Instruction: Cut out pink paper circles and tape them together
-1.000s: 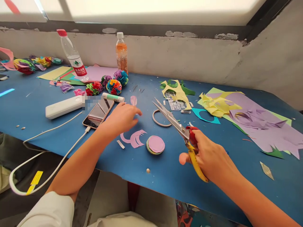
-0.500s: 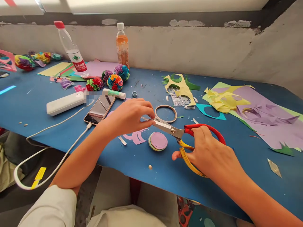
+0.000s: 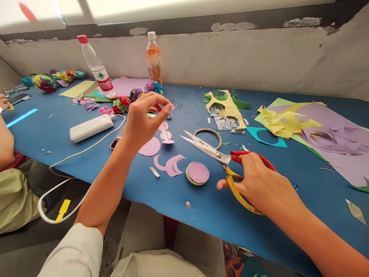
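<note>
My right hand [image 3: 256,177] grips the red and yellow handles of a pair of scissors [image 3: 211,150], the blades slightly apart and pointing left. My left hand [image 3: 145,117] is raised over the table, thumb and fingertips pinched together; a tiny pale bit shows at the tips, too small to name. Under it lie a large lilac paper circle [image 3: 150,147] and small lilac circles [image 3: 165,135] crossed by a pale strip. Lilac offcuts [image 3: 173,166] and a stack of paper discs [image 3: 197,172] lie between my hands. Behind the blades is a tape-like ring [image 3: 219,141].
A red-capped bottle [image 3: 99,73], an orange drink bottle [image 3: 154,57], a white power bank [image 3: 91,127] with a cable and a partly hidden phone [image 3: 115,142] stand or lie left. Paper flowers [image 3: 121,104] sit behind. Paper scraps [image 3: 288,123] spread right. Another person's arm [image 3: 5,142] shows at left.
My left hand has moved up and left, away from the scissor blades. The blades have come slightly apart and are bare at the tips. The camera view has shifted a little left.
</note>
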Available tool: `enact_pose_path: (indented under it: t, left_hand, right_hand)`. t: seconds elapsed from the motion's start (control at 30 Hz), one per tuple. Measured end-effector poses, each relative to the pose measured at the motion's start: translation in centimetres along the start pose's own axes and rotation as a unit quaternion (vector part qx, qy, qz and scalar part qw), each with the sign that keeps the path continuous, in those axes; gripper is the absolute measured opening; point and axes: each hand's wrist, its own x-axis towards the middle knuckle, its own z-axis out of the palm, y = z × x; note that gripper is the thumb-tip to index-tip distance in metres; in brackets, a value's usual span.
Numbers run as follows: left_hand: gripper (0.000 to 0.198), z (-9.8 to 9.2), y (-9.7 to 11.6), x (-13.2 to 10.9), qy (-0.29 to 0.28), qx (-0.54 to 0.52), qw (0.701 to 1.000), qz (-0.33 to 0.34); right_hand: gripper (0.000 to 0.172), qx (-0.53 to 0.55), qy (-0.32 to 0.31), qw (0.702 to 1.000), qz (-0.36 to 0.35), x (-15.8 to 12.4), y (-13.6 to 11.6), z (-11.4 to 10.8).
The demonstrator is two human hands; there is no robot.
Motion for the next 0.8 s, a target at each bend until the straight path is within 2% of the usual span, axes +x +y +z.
enact_pose_path:
  t: [0.07,0.13,0.2,0.3,0.4,0.57,0.8]
  left_hand:
    - [0.016,-0.2,-1.2,-0.3,-0.028,0.05,0.998,-0.032]
    - [0.018,-0.2,-2.4,-1.6,-0.106,0.12,0.987,-0.036]
    - [0.019,0.1,-3.5,-3.4,-0.158,0.186,0.97,-0.02]
    - [0.021,0.6,-4.6,-6.0,-0.22,0.234,0.946,0.041]
    - [0.024,1.3,-5.0,-7.2,-0.214,0.268,0.935,0.091]
    - [0.026,2.0,-5.0,-7.1,-0.206,0.297,0.92,0.153]
    - [0.027,1.7,-4.4,-7.2,-0.221,0.308,0.914,0.144]
  right_hand:
    - [0.064,0.023,-0.051,0.998,0.027,0.9,0.4,0.0]
    - [0.065,0.042,-0.085,0.994,0.05,1.6,0.7,0.0]
    - [0.065,0.058,-0.104,0.99,0.069,2.2,0.9,0.1]
    - [0.063,0.072,-0.114,0.987,0.084,2.4,1.0,0.1]
    - [0.059,0.075,-0.117,0.988,0.065,2.3,0.9,0.2]
    - [0.058,0.087,-0.113,0.989,0.045,2.3,0.9,0.6]
    - [0.06,0.081,-0.12,0.988,0.053,2.4,1.0,0.7]
